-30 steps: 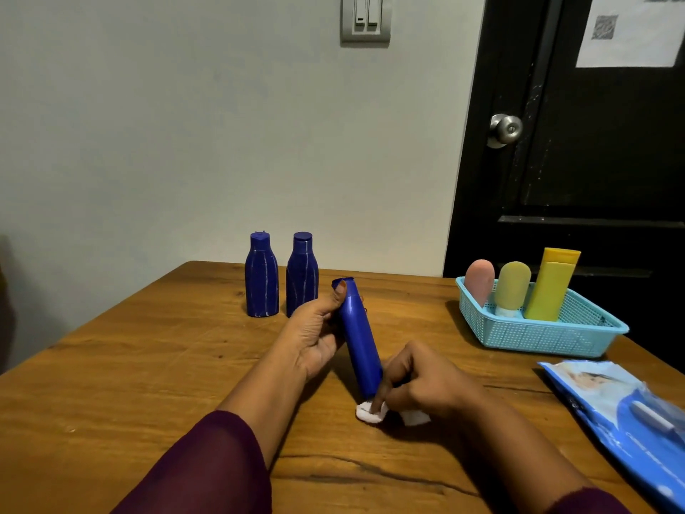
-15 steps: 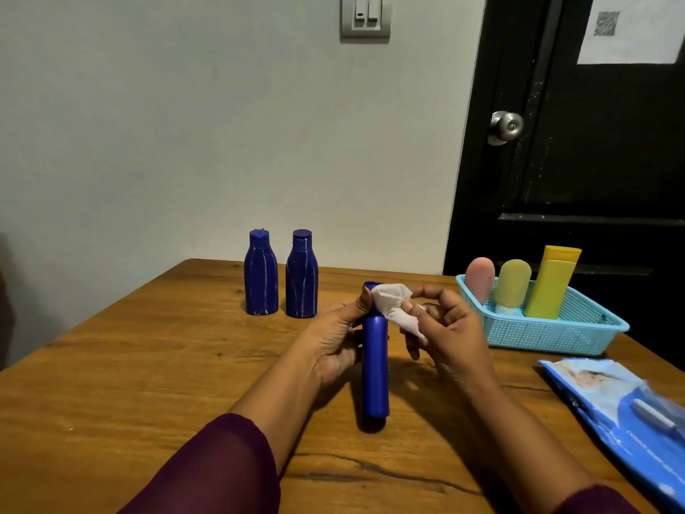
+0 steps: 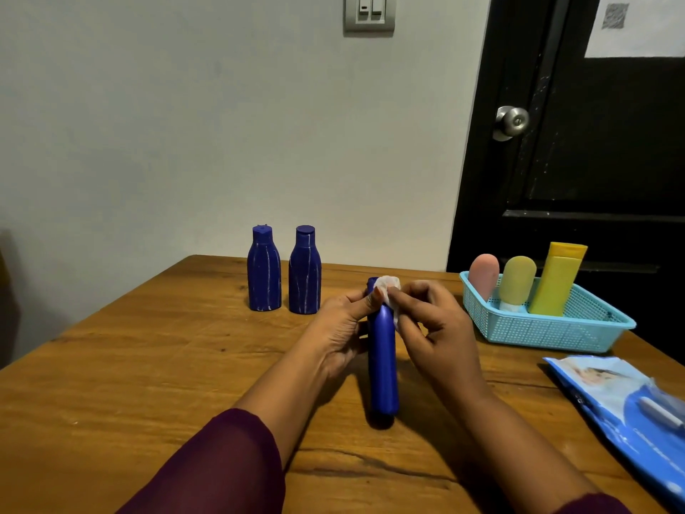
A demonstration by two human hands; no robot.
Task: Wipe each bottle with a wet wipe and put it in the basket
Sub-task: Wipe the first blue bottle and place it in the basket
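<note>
A tall blue bottle (image 3: 383, 365) stands upright on the wooden table (image 3: 148, 365) in front of me. My left hand (image 3: 341, 328) grips its upper part from the left. My right hand (image 3: 433, 328) pinches a white wet wipe (image 3: 389, 287) against the bottle's top. Two more dark blue bottles (image 3: 264, 270) (image 3: 304, 272) stand side by side further back on the left. A light blue basket (image 3: 548, 328) at the right holds a pink bottle (image 3: 483, 276), a pale green bottle (image 3: 516, 281) and a yellow bottle (image 3: 556, 280).
A blue pack of wet wipes (image 3: 622, 406) lies at the table's right edge, near me. Behind the basket is a dark door with a metal knob (image 3: 512, 122). A pale wall with a light switch (image 3: 369, 13) stands behind the table.
The bottle went from tilted to upright. My right hand rose with the wipe from the bottle's base on the table to its top. My left hand kept its hold.
</note>
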